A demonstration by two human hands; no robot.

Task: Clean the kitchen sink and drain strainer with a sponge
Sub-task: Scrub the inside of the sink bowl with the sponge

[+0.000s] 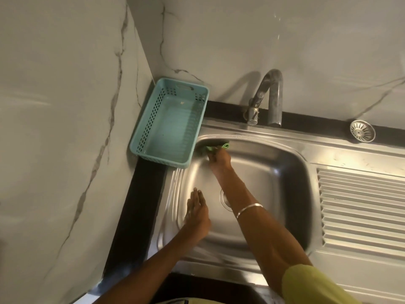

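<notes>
The steel sink [274, 172] fills the middle of the view. My right hand [220, 160] grips a green sponge [219, 147] and holds it against the basin's far left corner, just under the rim. My left hand [196, 210] lies flat with straight fingers on the basin's left wall. The round drain opening [225, 199] shows partly behind my right forearm. The metal drain strainer [362, 131] sits out of the basin on the back ledge at the far right.
A teal plastic basket [171, 121] stands on the counter at the sink's back left corner. The tap [266, 99] arches over the back rim. A ribbed draining board [361, 209] lies to the right. Marble walls enclose the left and back.
</notes>
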